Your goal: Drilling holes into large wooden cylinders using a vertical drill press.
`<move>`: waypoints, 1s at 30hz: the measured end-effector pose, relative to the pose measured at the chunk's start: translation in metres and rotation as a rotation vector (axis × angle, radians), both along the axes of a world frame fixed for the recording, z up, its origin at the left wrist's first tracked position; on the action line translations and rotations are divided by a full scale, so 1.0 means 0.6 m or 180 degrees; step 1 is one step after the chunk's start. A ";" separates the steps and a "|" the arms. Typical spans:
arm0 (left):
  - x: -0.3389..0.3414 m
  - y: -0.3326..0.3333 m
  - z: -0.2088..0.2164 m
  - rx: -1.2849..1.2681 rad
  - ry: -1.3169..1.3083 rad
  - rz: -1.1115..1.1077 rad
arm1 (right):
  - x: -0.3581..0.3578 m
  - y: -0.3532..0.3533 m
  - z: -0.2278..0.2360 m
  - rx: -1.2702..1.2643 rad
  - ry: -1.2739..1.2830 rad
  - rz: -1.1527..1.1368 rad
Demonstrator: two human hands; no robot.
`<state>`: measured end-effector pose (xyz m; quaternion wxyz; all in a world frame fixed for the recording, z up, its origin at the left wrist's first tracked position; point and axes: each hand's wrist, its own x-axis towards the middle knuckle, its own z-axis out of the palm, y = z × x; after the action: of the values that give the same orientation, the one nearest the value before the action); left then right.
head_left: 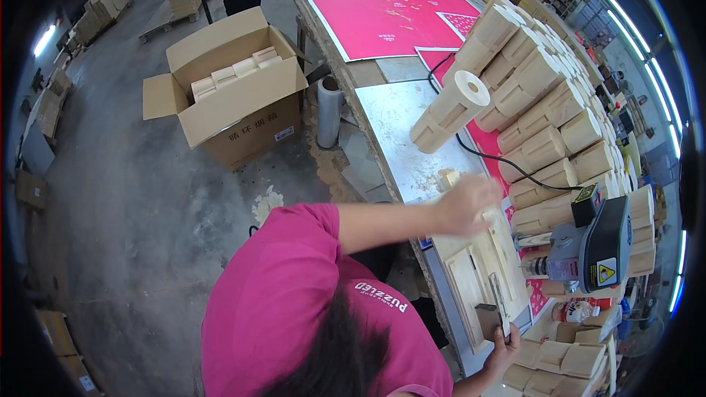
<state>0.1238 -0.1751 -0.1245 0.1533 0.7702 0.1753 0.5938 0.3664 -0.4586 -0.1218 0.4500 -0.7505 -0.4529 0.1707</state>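
My left hand (469, 206) reaches across the workbench, smeared by motion, above some pale wooden strips; its grip cannot be made out. Near the lower end of the bench, the fingers of my right hand (504, 347) are closed at the end of a long thin metal tool (498, 298) with a dark flat plate at its side. The tool lies along a pale wooden frame-like piece (462, 287) with raised edges. Wood chips and dust (443, 179) are scattered just beyond my left hand. A notched wooden cylinder (445, 117) with a hole in its top stands farther along the bench.
Many similar cylinders (544, 103) are stacked at the right. A black-and-grey machine (604, 242) with a warning label stands before them, its black cable (485, 153) crossing the bench. Left of the bench are an open carton (250, 129) of wooden pieces and a film roll (329, 114).
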 end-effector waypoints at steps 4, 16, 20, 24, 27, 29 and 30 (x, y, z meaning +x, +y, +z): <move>0.026 -0.106 -0.062 0.0011 0.0695 -0.1405 | 0.013 -0.001 -0.019 0.0069 0.0016 0.0040; 0.058 -0.147 -0.088 -0.0098 0.1239 -0.1463 | -0.036 0.027 0.085 0.0412 -0.1066 -0.0526; 0.075 -0.154 -0.086 -0.0077 0.1317 -0.1398 | 0.010 -0.026 0.140 0.1176 -0.1827 -0.1230; 0.082 -0.155 -0.087 -0.0121 0.1320 -0.1505 | 0.084 -0.087 0.193 0.2280 -0.1386 -0.2276; 0.078 -0.159 -0.083 -0.0135 0.1340 -0.1460 | 0.130 -0.108 0.247 0.2035 -0.2133 -0.2743; 0.077 -0.160 -0.085 -0.0148 0.1337 -0.1484 | 0.138 -0.094 0.274 0.1489 -0.2245 -0.2970; 0.077 -0.158 -0.085 -0.0172 0.1342 -0.1483 | 0.143 -0.082 0.281 0.0935 -0.2326 -0.3159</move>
<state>0.1701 -0.2700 -0.1757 0.2659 0.8914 0.0378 0.3650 0.4520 -0.5078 0.0471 0.3901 -0.8114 -0.1940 -0.3895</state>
